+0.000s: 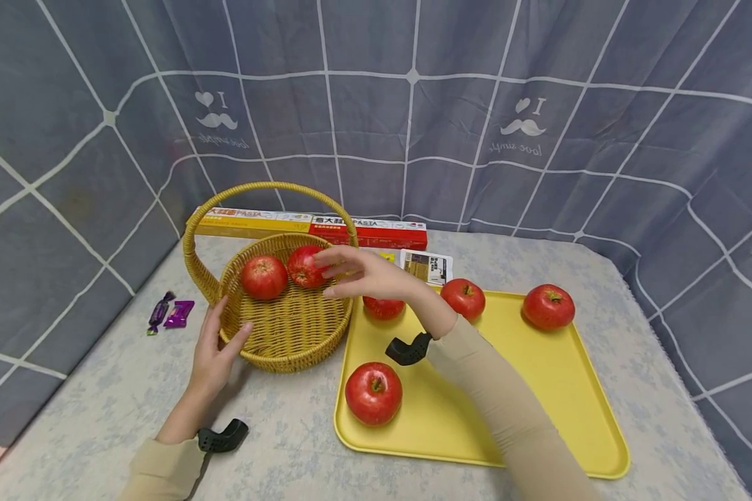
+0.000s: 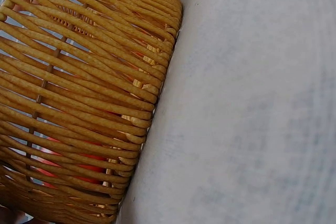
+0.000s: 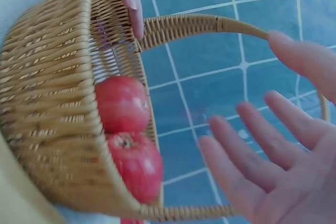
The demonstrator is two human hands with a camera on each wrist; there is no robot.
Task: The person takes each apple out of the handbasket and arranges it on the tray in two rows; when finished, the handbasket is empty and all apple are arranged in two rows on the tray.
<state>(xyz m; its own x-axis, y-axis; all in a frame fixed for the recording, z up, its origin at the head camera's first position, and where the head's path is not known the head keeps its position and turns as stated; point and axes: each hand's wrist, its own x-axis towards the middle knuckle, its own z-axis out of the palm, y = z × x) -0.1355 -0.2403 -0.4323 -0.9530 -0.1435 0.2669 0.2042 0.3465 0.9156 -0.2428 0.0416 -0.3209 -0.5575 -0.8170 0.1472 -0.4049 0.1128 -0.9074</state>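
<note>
A woven wicker basket (image 1: 288,360) with a tall arched handle stands left of centre. Two red apples, one at the left (image 1: 264,277) and one beside it (image 1: 305,266), lie inside toward its far side. My left hand (image 1: 214,351) holds the basket's near left wall, thumb over the rim and fingers along the outside; the left wrist view shows mostly wickerwork (image 2: 79,93). Above the basket's right side is my right hand (image 1: 376,275), fingers spread and palm bare in the right wrist view. It overlaps the right-hand apple in the head view and holds nothing.
On the right lies a yellow tray (image 1: 526,390) bearing several red apples, one near its front left corner (image 1: 374,394). Two pasta boxes, yellow (image 1: 251,224) and red (image 1: 376,237), lie behind the basket. A small packet (image 1: 427,266) lies behind the tray; two purple candies (image 1: 179,314) lie left.
</note>
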